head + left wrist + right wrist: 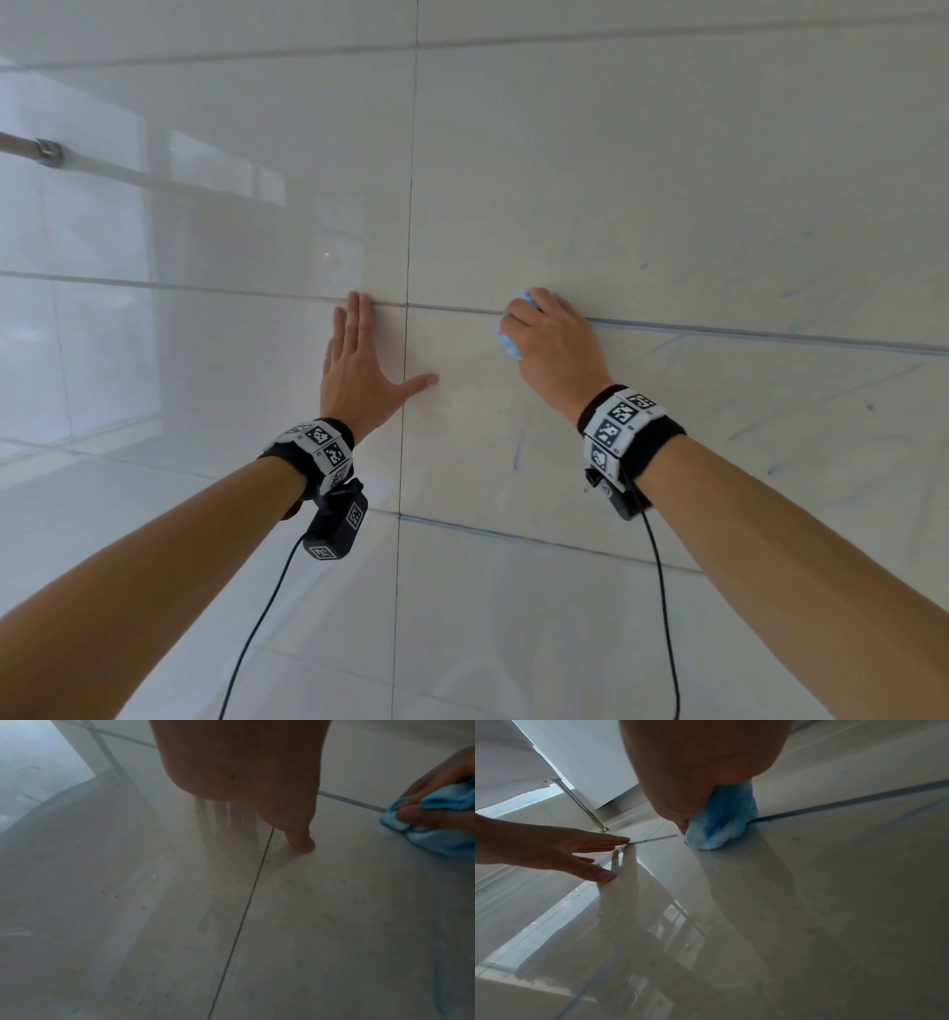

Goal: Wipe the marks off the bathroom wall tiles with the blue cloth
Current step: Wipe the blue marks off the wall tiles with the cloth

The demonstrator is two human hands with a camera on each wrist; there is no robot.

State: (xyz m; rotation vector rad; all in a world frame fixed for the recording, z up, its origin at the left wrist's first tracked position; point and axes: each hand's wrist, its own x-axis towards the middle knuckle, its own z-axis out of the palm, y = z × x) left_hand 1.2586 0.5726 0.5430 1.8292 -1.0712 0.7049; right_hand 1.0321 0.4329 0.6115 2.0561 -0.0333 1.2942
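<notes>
My right hand [547,336] grips a bunched blue cloth [509,345] and presses it on the glossy white wall tiles [667,205], right on a horizontal grout line. The cloth [721,823] bulges out under the palm in the right wrist view and shows at the edge of the left wrist view [437,833]. Faint blue marks [517,452] streak the tiles below and to the right of the cloth, and along the grout line [770,333]. My left hand [359,360] lies flat on the wall left of the cloth, fingers straight, thumb [300,839] spread across the vertical grout line.
A metal rail [36,146] is fixed to the wall at the upper left. A white towel or curtain [505,770] hangs near it in the right wrist view. Camera cables [662,616] dangle from both wrists. Tiles reflect a window at left.
</notes>
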